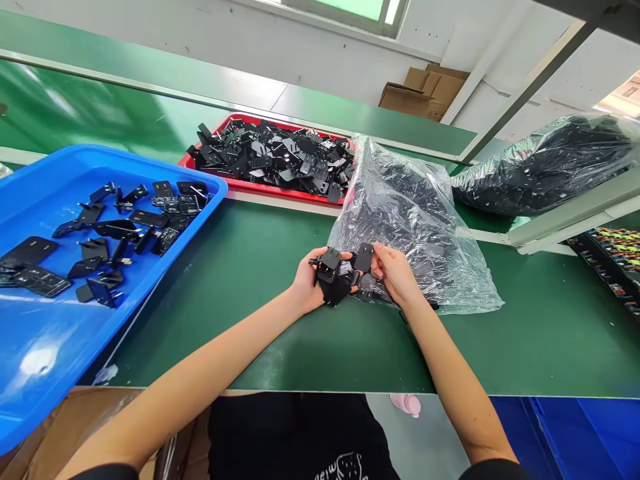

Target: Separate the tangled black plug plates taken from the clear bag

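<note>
My left hand (309,283) is closed around a small pile of black plastic plug pieces (334,281), some with pins sticking out. Beside it, my right hand (397,270) pinches one flat black plastic plate (364,257) between thumb and fingers. Both hands are just above the green table, at the mouth of a clear plastic bag (415,213) full of black pieces. More dark pieces lie under the right hand at the bag's edge. The left palm is mostly covered by the pile.
To the left stands a blue tray (150,293) with scattered black pieces. A red bin (240,181) heaped with black parts sits at the back. Another filled bag (550,163) rests behind a metal post (565,207). At far right is a black tray (600,280) of colourful small parts.
</note>
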A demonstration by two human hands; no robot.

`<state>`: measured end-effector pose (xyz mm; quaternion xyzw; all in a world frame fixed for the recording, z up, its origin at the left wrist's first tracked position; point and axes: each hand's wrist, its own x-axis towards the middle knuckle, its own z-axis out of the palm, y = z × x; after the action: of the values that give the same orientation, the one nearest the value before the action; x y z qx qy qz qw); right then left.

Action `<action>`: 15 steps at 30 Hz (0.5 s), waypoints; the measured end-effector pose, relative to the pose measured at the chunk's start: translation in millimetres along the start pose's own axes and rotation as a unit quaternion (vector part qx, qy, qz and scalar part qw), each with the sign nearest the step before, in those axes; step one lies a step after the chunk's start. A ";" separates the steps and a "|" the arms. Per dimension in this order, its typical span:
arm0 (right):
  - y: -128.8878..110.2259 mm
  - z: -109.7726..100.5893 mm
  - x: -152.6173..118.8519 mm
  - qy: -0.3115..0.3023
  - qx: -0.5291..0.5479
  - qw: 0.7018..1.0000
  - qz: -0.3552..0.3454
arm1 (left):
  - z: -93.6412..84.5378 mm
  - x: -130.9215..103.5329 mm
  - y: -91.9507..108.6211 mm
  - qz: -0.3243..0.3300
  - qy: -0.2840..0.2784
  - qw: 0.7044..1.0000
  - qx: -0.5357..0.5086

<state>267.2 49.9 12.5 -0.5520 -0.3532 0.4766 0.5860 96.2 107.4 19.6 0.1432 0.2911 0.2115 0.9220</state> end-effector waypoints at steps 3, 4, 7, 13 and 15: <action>-0.6 0.6 -0.4 0.000 0.001 1.000 0.001 | -0.4 0.2 0.0 -0.001 0.000 1.000 -0.002; -0.9 0.8 -0.5 -0.001 0.000 1.000 0.001 | -0.6 0.4 -0.1 -0.002 0.000 1.000 -0.003; -2.0 1.3 -1.1 -0.007 -0.003 1.000 0.002 | -1.3 1.0 -0.5 0.000 -0.001 1.000 0.000; -2.8 0.3 -2.3 -0.024 -0.007 1.000 -0.004 | -1.9 1.3 -2.0 0.009 0.003 1.000 0.004; -2.9 -0.1 -2.5 -0.029 -0.005 1.000 -0.006 | -1.6 1.0 -2.1 0.008 0.002 1.000 0.003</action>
<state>267.0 47.6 15.6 -0.5387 -0.3760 0.4873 0.5753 96.6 106.3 17.0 0.1479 0.2926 0.2184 0.9191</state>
